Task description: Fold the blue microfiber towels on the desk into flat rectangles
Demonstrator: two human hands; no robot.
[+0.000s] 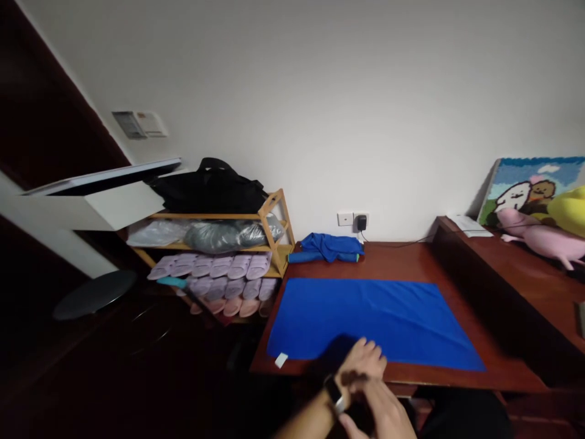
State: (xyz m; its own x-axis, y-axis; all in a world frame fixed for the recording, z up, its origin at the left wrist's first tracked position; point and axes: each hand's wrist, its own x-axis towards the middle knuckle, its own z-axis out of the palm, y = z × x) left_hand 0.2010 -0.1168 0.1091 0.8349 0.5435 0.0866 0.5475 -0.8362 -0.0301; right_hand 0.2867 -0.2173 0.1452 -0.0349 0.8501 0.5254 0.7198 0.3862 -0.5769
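Observation:
At the front edge of the table, my left hand (364, 360) is raised with its fingers curled in, and nothing shows in it. A dark-faced wristwatch (333, 390) with a light strap end sits on my left wrist. My right hand (386, 411) crosses over that wrist, its thumb at the strap and its fingers beside it; they are slightly blurred. Beyond both hands a blue cloth (361, 314) lies spread on the reddish-brown table (402, 259), with some creases on its right side. A small white tag (281, 360) is at the cloth's front left corner.
Another crumpled blue cloth (333, 245) lies on a blue roll (299, 257) at the wall. A black plug (361, 223) trails a cable. Left stands a wooden rack (274, 210) with slippers and a black bag (212, 189). A pink plush toy (542, 238) lies on the raised right shelf.

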